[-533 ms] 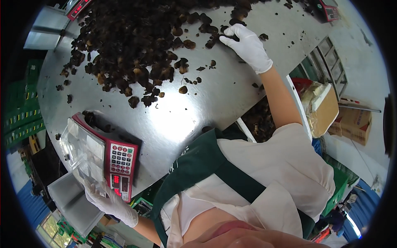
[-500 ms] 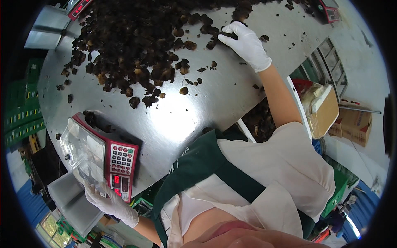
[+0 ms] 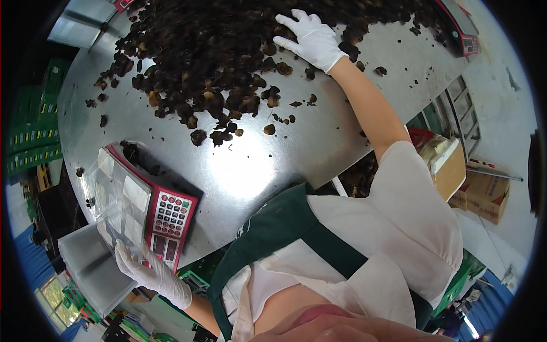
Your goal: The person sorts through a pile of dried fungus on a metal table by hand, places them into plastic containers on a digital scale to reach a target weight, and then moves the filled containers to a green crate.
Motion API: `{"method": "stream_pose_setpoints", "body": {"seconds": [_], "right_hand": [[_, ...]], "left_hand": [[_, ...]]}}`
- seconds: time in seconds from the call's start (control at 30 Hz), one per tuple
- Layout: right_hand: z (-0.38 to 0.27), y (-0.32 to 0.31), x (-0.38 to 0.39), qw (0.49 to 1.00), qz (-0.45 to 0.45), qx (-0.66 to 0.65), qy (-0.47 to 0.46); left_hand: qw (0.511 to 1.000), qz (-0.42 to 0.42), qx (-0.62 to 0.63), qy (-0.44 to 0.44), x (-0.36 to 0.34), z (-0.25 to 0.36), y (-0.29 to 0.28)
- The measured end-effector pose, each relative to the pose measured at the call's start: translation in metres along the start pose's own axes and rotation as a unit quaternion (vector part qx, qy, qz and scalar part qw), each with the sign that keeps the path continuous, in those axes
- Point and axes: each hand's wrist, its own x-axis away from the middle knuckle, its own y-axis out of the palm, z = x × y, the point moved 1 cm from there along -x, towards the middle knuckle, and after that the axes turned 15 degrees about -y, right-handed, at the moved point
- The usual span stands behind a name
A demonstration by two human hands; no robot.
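Note:
My gloved right hand (image 3: 290,31) reaches onto a large heap of dark dried pieces, probably fungus (image 3: 188,62), with its fingers spread over the heap's right part. At the lower left, my gloved left hand (image 3: 134,256) grips a clear plastic bag (image 3: 111,211) that lies over the pan of a red electronic scale (image 3: 171,214), its fingers partly seen through the plastic. The steel table (image 3: 296,148) carries the heap and the scale, with loose dark pieces scattered round both.
Two more scales (image 3: 467,40) stand at the far corners. A translucent bin (image 3: 85,265) is below my left hand. A container of dark pieces (image 3: 356,176), a cardboard box (image 3: 478,199) and a metal rack (image 3: 458,108) are at the right. Green crates (image 3: 31,125) are stacked left.
My right hand has moved up and left farther onto the heap, its fingers now spread wider. My left hand stays at the bag. The view has shifted slightly.

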Motion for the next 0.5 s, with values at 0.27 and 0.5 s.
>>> {"method": "stream_pose_setpoints", "body": {"seconds": [0.27,0.5], "right_hand": [[0.012,0.014,-0.025,0.996,0.025,-0.088,0.016],[-0.011,-0.006,-0.07,0.99,0.037,-0.109,0.079]], "left_hand": [[0.997,0.06,0.047,-0.015,-0.007,-0.025,-0.016],[0.99,0.117,0.049,-0.064,-0.008,-0.054,-0.037]]}}
